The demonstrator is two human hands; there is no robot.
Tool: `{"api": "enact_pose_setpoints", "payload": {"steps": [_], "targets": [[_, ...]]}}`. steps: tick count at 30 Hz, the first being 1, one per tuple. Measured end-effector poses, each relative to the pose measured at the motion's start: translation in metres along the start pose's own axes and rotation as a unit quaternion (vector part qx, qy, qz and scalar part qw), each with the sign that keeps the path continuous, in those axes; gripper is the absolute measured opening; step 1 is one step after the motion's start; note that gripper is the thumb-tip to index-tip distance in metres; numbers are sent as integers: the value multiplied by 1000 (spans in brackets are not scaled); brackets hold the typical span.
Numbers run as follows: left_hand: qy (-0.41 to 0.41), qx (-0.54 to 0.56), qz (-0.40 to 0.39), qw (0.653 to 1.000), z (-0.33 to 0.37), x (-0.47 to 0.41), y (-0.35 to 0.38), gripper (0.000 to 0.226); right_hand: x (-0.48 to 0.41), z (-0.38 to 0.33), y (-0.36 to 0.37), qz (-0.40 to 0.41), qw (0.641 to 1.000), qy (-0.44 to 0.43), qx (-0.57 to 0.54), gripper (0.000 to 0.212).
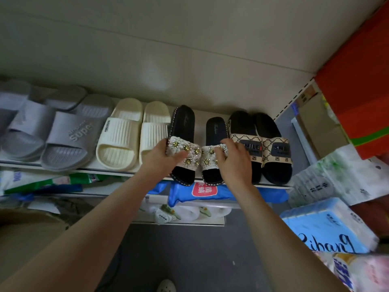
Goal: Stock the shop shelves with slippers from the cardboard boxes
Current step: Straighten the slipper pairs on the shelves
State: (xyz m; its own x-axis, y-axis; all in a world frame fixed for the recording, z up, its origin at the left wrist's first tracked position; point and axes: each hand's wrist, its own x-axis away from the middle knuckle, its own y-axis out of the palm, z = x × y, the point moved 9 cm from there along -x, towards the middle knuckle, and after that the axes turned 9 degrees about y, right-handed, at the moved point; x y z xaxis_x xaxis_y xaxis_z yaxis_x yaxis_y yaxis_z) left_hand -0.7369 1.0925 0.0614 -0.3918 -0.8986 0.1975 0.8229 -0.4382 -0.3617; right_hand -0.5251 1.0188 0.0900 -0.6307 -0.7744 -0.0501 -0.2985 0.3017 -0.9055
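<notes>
The left beaded slipper [182,127] and right beaded slipper [215,131], black with white gold-studded straps, lie side by side on the shelf [105,173], toes at its front edge. The left hand [162,157] and right hand [233,160] each grip a strap.

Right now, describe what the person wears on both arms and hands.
Nothing shows: the left hand and right hand are bare, with no gloves, rings or watch. The left arm and right arm are bare too, with no sleeve in view.
</notes>
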Motion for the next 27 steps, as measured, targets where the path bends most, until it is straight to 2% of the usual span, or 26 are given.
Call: {"api": "enact_pose_setpoints", "payload": {"steps": [2,3,5,7,9,11,14,17,22,24,27], "targets": [[5,-66,-13,998,6,-6,13,63,-2,1,-3,-4,1000,-8,-5,33],[13,-138,-19,990,12,-6,15,59,-3,2,-5,-3,1000,-9,-6,33],[86,-337,23,937,29,0,9,53,-3,3,-7,-6,1000,-9,-8,33],[184,-427,99,880,48,10,2,48,1,-2,-6,-23,999,-27,-4,39],[245,-411,111,871,54,13,3,50,6,-8,-1,-54,997,-52,19,53],[264,-376,50,887,49,5,9,55,10,-11,2,-74,994,-67,33,63],[265,-322,-33,908,41,-5,6,64,11,-14,10,-99,993,-58,11,58],[264,-320,-77,907,37,-3,0,80,10,-15,21,-111,993,-46,-15,56],[260,-382,-46,885,46,-4,11,72,-1,-12,12,-43,993,-76,74,62],[244,-410,-35,878,45,-6,20,71,-4,-11,13,-44,991,-81,97,60],[257,-388,-14,885,41,-8,27,73,-4,-10,13,-45,990,-85,108,56]]}}
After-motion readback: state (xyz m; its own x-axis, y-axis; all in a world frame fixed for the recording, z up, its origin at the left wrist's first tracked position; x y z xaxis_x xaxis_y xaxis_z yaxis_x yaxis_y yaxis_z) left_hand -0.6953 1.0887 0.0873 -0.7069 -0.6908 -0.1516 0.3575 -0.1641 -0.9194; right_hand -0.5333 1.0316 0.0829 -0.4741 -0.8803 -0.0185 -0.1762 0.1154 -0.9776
